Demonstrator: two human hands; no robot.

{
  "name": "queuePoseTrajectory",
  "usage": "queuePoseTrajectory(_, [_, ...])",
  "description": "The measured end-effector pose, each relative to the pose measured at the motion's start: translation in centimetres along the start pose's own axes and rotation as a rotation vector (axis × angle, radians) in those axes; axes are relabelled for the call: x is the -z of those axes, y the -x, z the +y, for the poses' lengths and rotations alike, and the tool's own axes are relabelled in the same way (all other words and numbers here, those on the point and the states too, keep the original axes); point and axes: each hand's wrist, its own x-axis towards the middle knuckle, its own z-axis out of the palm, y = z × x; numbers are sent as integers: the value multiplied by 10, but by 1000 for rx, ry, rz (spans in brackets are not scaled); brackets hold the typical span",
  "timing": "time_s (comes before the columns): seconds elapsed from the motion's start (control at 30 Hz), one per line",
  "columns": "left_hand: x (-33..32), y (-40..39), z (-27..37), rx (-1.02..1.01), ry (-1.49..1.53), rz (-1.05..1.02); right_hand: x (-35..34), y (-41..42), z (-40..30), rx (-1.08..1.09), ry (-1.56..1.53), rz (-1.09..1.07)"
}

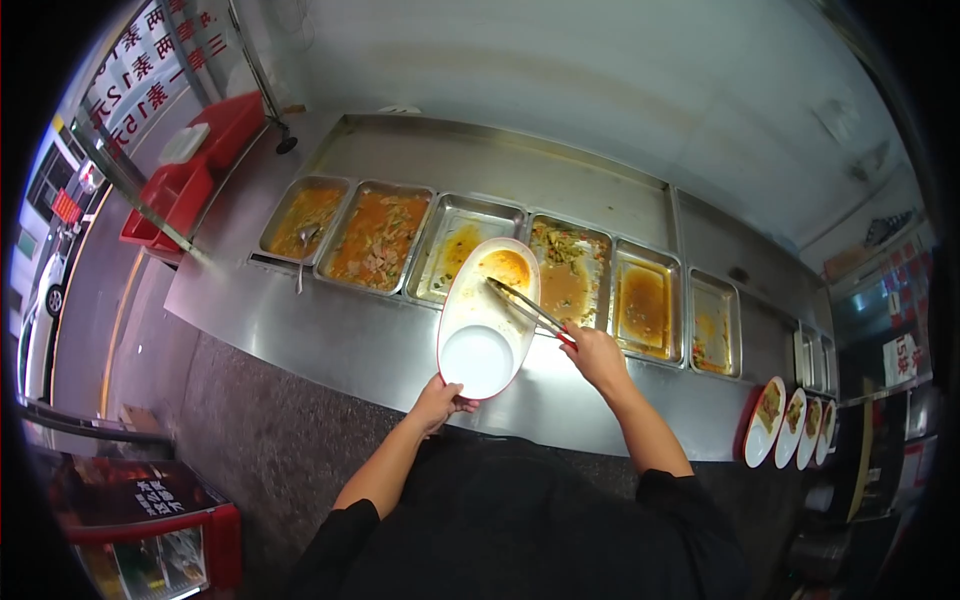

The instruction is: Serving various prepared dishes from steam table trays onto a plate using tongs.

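Observation:
My left hand [435, 406] grips the near rim of a white oval plate [469, 311] with a red edge, tilted over the counter's front. The plate's near end has a round white section [478, 361]; orange sauce [504, 267] and smears coat its far end. In my right hand [598, 360] are metal tongs [534, 309] with red grips, their tips over the plate's soiled middle. Beyond the plate, partly hidden by it, is a steel food pan [481, 212] with oily residue. A pan with green vegetables and brown liquid [566, 289] stands to its right.
Fuller food pans [379, 236] sit left, one with a spoon [306, 240]. Rightward are pans of brown liquid [645, 304] and scraps [712, 326]. Several filled oval plates [763, 431] line the steel counter's [337, 337] right end. Red bins [169, 199] stand left; a red-framed cooler [217, 536] is lower left.

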Motion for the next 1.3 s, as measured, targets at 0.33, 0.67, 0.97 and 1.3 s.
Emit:
queuePoseTrajectory(0.33, [14,13,-4,-46,71,96,16,-27,43,-121,-274,239])
queuePoseTrajectory(0.67, [43,49,-9,-92,120,200,-86,-91,133,-434,-139,237])
queuePoseTrajectory(0.97, [87,96,-19,-203,222,361,-92,-90,70,-469,-282,327])
queuePoseTrajectory(1.3, [157,117,-30,-301,339,484,-150,-107,-72,-285,-686,14])
